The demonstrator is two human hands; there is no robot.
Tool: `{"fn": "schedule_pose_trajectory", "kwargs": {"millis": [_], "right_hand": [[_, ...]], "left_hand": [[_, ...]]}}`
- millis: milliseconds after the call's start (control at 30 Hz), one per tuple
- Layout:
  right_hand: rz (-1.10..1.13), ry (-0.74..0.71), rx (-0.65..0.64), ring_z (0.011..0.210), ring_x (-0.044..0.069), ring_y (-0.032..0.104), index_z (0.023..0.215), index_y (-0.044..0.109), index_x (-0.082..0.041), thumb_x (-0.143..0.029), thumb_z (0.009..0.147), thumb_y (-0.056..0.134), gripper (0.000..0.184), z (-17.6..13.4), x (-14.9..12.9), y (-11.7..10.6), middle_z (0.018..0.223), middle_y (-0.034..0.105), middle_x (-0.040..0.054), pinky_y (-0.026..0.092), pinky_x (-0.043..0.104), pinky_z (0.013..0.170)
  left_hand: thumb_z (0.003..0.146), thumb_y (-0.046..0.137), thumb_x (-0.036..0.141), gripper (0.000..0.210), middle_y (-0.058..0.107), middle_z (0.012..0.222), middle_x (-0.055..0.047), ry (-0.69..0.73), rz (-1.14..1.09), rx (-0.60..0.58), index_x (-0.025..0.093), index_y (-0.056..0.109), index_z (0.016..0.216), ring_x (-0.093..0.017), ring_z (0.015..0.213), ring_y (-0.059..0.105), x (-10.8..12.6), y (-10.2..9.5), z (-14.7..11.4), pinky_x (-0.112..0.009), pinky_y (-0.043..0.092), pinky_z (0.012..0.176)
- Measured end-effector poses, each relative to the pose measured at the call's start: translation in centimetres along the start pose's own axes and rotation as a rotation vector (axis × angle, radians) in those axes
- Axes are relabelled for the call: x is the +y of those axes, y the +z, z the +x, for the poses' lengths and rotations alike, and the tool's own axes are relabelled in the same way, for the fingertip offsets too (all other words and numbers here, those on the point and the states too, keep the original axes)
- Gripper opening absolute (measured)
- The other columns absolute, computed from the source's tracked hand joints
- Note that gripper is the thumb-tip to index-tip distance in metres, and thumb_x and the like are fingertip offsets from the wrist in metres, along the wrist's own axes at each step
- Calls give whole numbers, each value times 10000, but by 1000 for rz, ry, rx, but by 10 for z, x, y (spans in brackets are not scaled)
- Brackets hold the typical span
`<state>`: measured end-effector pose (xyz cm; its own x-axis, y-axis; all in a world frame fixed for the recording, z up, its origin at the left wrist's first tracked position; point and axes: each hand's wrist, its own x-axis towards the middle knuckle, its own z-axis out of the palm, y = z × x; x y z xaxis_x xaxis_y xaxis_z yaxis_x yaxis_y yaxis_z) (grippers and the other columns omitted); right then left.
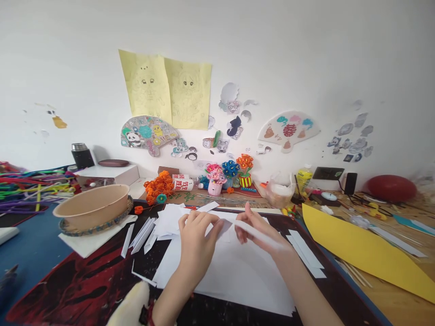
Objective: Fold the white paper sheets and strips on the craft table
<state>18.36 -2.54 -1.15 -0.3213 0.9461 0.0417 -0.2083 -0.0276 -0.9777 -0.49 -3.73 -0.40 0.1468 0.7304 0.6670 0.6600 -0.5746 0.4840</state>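
A folded white paper strip (223,231) is pinched between the thumb and fingertips of my left hand (196,235). Its long end (256,232), blurred, runs to the right across the front of my right hand (260,222). That hand has one finger raised and others loosely curled, with gaps between them; the strip hides part of it. Both hands are above large white paper sheets (248,276). Behind my left hand lies a pile of white paper pieces (169,219). Several folded strips (142,235) rest to its left, and flat strips (306,253) lie right of my right forearm.
A beige basin (91,206) stands at left on a woven ring. Orange pipe-cleaner flowers (159,185) and small flower pots (215,186) line the back. A yellow sheet (360,249) lies at right. The dark red mat (78,285) spreads under the papers.
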Motion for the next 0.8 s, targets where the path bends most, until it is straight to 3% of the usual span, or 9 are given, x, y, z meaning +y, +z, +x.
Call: {"fn": "schedule_pose_trajectory", "kwargs": {"millis": [100, 167, 233, 433, 667, 800], "right_hand": [[29, -167, 151, 683, 168, 588, 815, 679, -172, -681, 724, 610, 521, 6, 1, 1, 778, 666, 61, 435, 258, 589], [52, -206, 98, 826, 208, 609, 998, 676, -189, -709, 710, 596, 600, 8, -1, 4, 964, 677, 100, 459, 288, 652], [63, -212, 44, 877, 229, 616, 1076, 657, -200, -724, 692, 599, 652, 8, -2, 8, 1006, 680, 110, 468, 307, 683], [46, -172, 311, 753, 206, 629, 833, 700, -156, -482, 610, 812, 410, 11, 4, 14, 827, 714, 66, 472, 308, 691], [-88, -228, 242, 782, 237, 639, 822, 731, -157, -443, 653, 786, 337, 11, 11, 29, 839, 728, 72, 481, 341, 713], [-129, -267, 239, 792, 233, 631, 837, 730, -165, -411, 693, 760, 287, 9, 11, 38, 842, 723, 69, 480, 343, 716]], "left_hand": [[855, 531, 331, 218, 667, 717, 0, -157, -179, -86, 208, 613, 695, -194, 729, 571, -2, -1, 4, -351, 344, 787], [841, 524, 358, 248, 650, 686, 0, -218, -307, -143, 198, 593, 664, -183, 682, 565, -4, -1, 5, -307, 374, 705], [827, 521, 373, 264, 632, 655, 2, -261, -387, -186, 192, 584, 646, -174, 648, 555, -5, 0, 6, -279, 382, 643], [764, 565, 348, 227, 592, 556, 11, -282, -409, -351, 185, 598, 609, -162, 582, 535, -7, 5, 4, -267, 386, 593], [800, 538, 329, 193, 660, 699, -10, -279, -500, -186, 180, 627, 715, -160, 659, 574, -4, 4, 5, -270, 421, 656], [807, 544, 359, 211, 624, 692, -15, -353, -573, -171, 174, 595, 720, -159, 661, 553, -5, 4, 5, -251, 404, 597]]}}
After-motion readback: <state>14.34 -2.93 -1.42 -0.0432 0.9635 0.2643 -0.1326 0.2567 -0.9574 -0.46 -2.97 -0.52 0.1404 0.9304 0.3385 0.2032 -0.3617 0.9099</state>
